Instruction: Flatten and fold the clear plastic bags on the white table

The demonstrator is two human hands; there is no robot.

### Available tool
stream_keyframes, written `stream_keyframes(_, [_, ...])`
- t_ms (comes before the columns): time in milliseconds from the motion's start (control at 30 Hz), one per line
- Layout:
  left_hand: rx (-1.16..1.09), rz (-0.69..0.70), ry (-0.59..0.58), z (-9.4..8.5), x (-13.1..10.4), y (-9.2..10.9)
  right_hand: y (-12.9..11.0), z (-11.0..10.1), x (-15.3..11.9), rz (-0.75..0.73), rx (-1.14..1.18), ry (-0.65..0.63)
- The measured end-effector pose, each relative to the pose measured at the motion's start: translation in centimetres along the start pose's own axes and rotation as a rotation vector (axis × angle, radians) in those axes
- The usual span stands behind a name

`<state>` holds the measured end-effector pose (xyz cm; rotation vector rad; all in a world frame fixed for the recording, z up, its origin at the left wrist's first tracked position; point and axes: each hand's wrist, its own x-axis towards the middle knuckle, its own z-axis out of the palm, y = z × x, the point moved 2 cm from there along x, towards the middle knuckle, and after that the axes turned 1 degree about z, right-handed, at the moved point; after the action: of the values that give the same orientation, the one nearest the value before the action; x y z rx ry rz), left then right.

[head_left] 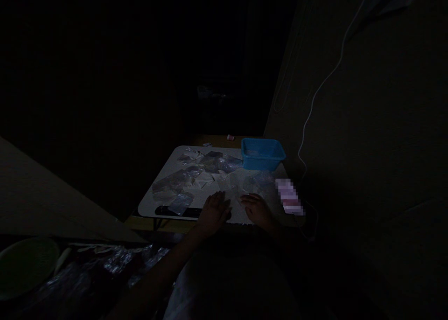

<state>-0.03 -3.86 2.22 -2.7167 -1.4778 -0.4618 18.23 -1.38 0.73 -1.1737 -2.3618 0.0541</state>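
My left hand (pixel 214 212) lies palm down near the front edge of a small white table (pixel 168 170), its fingers stretched out. To its right my right hand (pixel 257 209) rests with fingers spread and slightly bent. A clear plastic bag (pixel 231 184) lies just beyond and between both hands; in the dim light I cannot make out its edges. Left of my left hand, a small clear packet (pixel 181 203) lies across a long dark strip-like object (pixel 163 211). More crumpled clear plastic bags (pixel 213 162) are scattered over the table's left and far parts.
A blue plastic basket (pixel 262 162) stands at the far right corner. A lit phone-like screen (pixel 290 196), pixelated, lies at the right edge. A white cable (pixel 317 91) hangs along the right wall. Low at left are a green round tray (pixel 28 264) and crumpled plastic (pixel 119 259).
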Motion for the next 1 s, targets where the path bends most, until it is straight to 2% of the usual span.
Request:
stream_keyframes(167, [0.081,-0.084,-0.018,1.0,-1.1,-0.3,0.1,0.1,0.0,-0.009,0.002,-0.003])
stream_keyframes(367, [0.135,-0.14,-0.013,1.8,-0.3,0.0,-0.2,-0.2,0.1,0.006,0.013,-0.002])
stream_keyframes(567, [0.066,-0.044,-0.015,1.9,0.2,-0.8,-0.1,-0.1,0.1,0.005,0.009,-0.022])
stream_keyframes(833, [0.053,-0.085,0.018,1.8,0.1,-2.1,-0.1,0.0,0.2,0.008,0.01,-0.009])
stream_keyframes(1000, [0.028,-0.001,-0.023,1.9,0.5,-2.0,-0.2,-0.2,0.2,0.005,0.015,-0.001])
